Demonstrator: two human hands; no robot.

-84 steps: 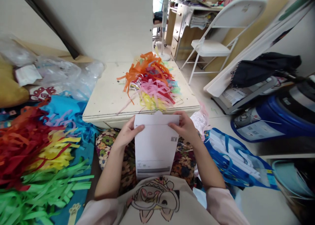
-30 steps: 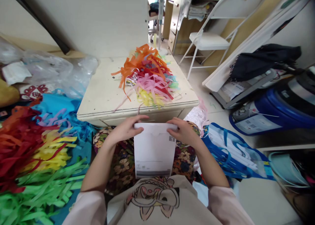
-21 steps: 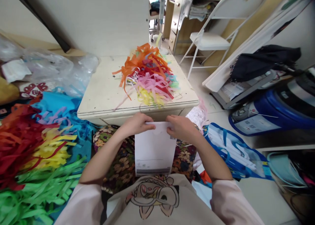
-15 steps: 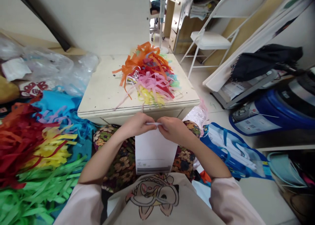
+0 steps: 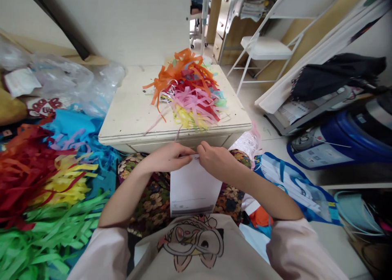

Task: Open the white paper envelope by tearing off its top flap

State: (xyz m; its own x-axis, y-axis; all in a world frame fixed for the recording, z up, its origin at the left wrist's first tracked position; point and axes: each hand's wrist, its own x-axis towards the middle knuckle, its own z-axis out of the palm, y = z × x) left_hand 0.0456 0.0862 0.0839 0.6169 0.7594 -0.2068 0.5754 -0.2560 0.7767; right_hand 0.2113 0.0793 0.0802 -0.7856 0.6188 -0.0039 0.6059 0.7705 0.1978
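A white envelope [image 5: 192,188] with grey print along its lower edge lies upright on my flowered lap. My left hand [image 5: 168,157] and my right hand [image 5: 214,161] meet at its top edge, fingertips pinched together on the folded-down flap. Both hands cover the flap, so the fold itself is hidden. Just beyond them stands a low cream table [image 5: 131,108] with a heap of coloured paper strips [image 5: 188,92] in orange, red, pink and yellow.
Piles of red, yellow and green paper strips [image 5: 45,198] cover the floor at left on blue cloth. Clear plastic bags [image 5: 70,82] lie behind. A blue bag [image 5: 294,190], a blue drum [image 5: 343,145] and a white folding chair [image 5: 269,47] stand at right.
The envelope's flap, open and upright at first, has been folded down. My hands slid from the top corners inward until they met at the middle of the top edge.
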